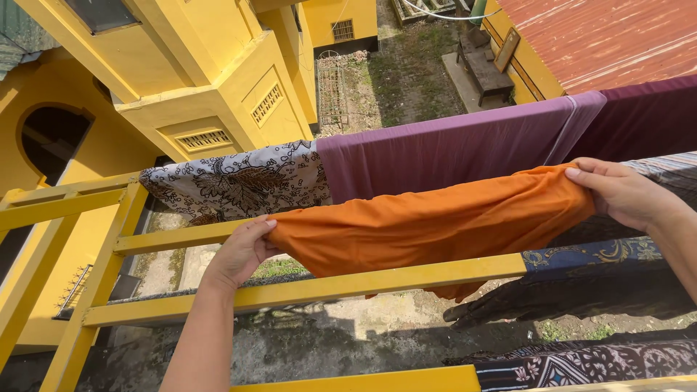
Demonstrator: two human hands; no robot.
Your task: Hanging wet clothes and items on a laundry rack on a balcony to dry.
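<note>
I'm seeing the left hand (243,250) nearest the cam, lower centre-left, its grip clenching the left end of the orange cloth (435,221). The right hand (621,190), at the right edge, is pinching the cloth's other end. The cloth is stretching between both grips, long axis running left-to-right w/ a slight rise toward upper right, and it's sagging over a yellow rail (305,290) just below. Neither hand is nearer; each is holding one end. Behind it, toward frame top, a purple sheet (443,152) and a patterned batik cloth (239,181) are hanging parallel.
</note>
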